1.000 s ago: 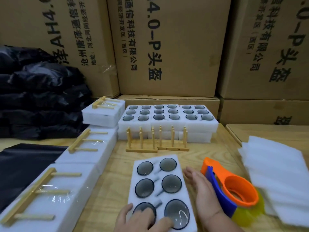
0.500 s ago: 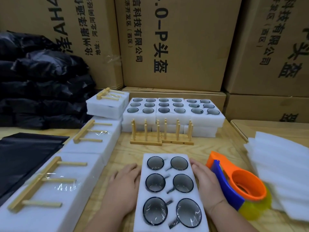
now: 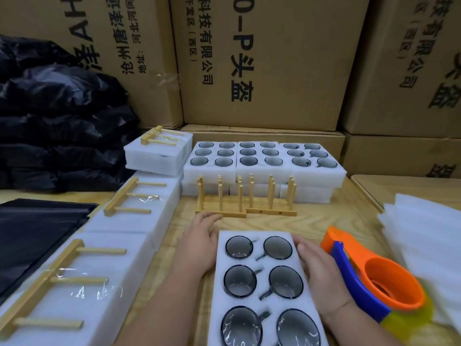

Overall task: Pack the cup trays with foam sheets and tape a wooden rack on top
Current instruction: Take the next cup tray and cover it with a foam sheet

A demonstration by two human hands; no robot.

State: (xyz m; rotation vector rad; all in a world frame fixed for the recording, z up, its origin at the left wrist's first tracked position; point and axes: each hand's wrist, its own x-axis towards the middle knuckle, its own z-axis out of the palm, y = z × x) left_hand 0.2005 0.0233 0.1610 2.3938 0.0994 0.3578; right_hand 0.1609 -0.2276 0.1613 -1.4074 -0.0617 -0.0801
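Observation:
A white foam cup tray holding several dark glass cups lies on the wooden table in front of me. My right hand cups the tray's right edge, thumb on its top. My left hand lies palm down against the tray's left edge, fingers stretched forward and almost touching the base of an upright wooden rack. A second wooden rack stands beside the first. A loose stack of foam sheets lies at the right. An orange and blue tape dispenser rests just right of my right hand.
Taped foam bundles with racks on top run along the left. More cup trays are stacked at the back. Black bags and black sheets lie at the left. Cardboard boxes wall off the rear.
The tray has slid toward me. My left hand came off the near cups, moved to the tray's left side, then reached forward toward the rack. My right hand stays on the right edge.

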